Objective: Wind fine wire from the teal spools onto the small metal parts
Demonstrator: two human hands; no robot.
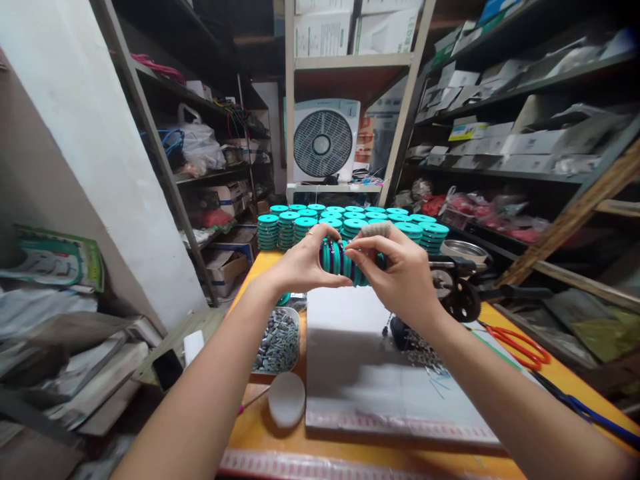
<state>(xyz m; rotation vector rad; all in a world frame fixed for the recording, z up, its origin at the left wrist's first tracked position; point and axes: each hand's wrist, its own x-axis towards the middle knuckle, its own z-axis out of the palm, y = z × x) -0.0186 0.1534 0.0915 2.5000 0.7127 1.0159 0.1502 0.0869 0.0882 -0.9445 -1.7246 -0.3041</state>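
Observation:
My left hand [303, 261] grips a row of teal spools [336, 257] from the left side, its thumb underneath and its fingers over the top. Dark purple winding shows between the teal discs. From the right, my right hand [403, 267] reaches to the same spools with thumb and index finger pinched together. Whatever is between those fingertips is too small to make out. A grey wrap [376, 229] covers part of one right finger. Both hands are raised above a white board [345, 347].
Many stacked teal spools [299, 231] stand behind my hands. A tray of screws [277, 340] and a white round piece [287, 400] lie left. Right are a small machine [457, 293], loose small metal parts [425, 353] and orange-handled scissors [520, 343]. A box fan [323, 143] faces me.

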